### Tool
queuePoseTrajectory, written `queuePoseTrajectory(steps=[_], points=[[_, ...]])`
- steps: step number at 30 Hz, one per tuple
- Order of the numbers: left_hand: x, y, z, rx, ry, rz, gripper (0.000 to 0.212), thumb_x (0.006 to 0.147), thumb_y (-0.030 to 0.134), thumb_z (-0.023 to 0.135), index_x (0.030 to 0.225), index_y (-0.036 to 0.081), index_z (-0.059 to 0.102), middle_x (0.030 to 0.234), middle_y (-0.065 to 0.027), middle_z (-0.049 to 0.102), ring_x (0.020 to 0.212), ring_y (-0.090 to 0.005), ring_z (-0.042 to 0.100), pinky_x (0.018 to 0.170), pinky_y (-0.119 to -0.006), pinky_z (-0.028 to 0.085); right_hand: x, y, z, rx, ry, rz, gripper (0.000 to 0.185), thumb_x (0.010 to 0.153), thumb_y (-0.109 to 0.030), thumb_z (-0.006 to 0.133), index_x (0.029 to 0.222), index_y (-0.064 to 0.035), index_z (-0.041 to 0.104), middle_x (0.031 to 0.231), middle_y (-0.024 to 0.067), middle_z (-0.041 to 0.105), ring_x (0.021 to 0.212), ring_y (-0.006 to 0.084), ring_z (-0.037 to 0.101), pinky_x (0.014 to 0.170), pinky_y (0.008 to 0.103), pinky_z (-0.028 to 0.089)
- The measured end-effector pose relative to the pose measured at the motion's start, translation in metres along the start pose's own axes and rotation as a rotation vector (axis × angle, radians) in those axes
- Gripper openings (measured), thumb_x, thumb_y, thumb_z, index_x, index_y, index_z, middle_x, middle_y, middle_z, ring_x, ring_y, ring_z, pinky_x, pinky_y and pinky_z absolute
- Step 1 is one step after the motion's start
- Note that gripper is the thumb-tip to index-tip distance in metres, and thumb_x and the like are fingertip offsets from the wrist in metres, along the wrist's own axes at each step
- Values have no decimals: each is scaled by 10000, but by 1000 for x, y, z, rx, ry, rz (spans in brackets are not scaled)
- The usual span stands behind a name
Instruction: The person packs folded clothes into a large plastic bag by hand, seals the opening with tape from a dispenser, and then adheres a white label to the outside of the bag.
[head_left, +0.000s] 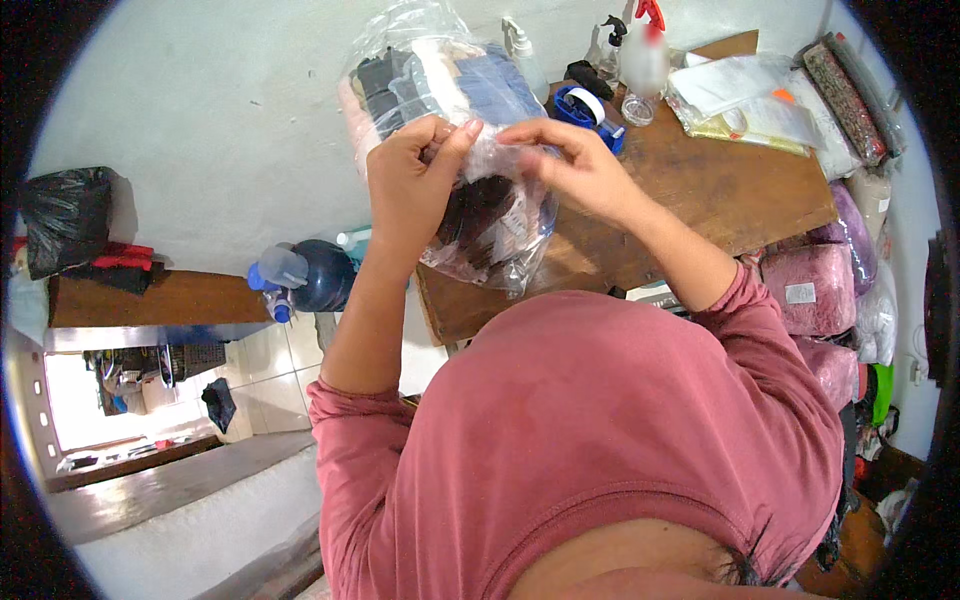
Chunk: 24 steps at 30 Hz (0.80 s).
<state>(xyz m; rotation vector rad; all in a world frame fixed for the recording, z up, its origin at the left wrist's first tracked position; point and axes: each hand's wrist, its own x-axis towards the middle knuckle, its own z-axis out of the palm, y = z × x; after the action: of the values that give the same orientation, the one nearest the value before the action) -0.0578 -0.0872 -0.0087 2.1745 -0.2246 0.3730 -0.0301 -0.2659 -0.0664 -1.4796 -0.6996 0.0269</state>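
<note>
A clear plastic bag (517, 247) stands on the wooden table in front of me. Folded cloth items (480, 82) in blue, white, black and pale pink show through its far part, and something dark fills the near part. My left hand (412, 169) pinches the bunched plastic at the middle between thumb and forefinger. Beside it, on the right, my right hand (581, 161) has its fingertips at the same bunched plastic. The right thumb is blurred, and whether it grips the plastic cannot be made out.
On the wooden table (720, 180) are a blue tape dispenser (574, 109), a white pump bottle (525, 60), a red-topped spray bottle (643, 67) and plastic packets (742, 90). Pink wrapped bundles (806, 289) are stacked at right. A large blue water bottle (324, 276) stands left.
</note>
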Motion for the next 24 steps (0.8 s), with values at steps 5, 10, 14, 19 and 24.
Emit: queuePoseTrajectory(steps=[5,10,14,19,24], points=[[4,-13,-4,-337,-169,-60,291,809,175,605,1047,7,594,622,29,519,567,-28,411,489,-200,304,4,3,1,-494,94,-304,156,817,-207,577,831,-64,637,707,18,615,714,127,549,659,280,412],[-2,-21,-12,-352,-229,-88,401,832,114,564,1214,19,484,692,13,552,632,-31,453,553,-180,356,10,0,-4,-167,-70,96,200,866,-238,529,892,-68,631,723,3,603,759,66,520,681,232,403],[-7,-10,-9,-504,-201,-104,338,857,64,524,1192,24,500,811,-34,611,751,-56,522,683,-192,425,17,-6,-20,77,-194,123,293,895,-282,494,1013,-42,612,869,23,614,855,80,515,772,234,412],[-9,-14,-8,-483,-210,-40,304,862,57,521,1164,21,518,894,-66,622,812,-75,545,731,-209,434,28,-14,-37,-118,-366,138,358,896,-319,483,1029,-12,612,985,46,611,940,102,517,859,251,396],[-9,-15,-9,-466,-211,-24,295,859,57,525,1151,15,526,928,-76,614,839,-81,551,750,-214,433,37,-12,-40,-49,-372,101,301,879,-266,524,991,-2,616,898,39,617,881,112,529,821,256,407]])
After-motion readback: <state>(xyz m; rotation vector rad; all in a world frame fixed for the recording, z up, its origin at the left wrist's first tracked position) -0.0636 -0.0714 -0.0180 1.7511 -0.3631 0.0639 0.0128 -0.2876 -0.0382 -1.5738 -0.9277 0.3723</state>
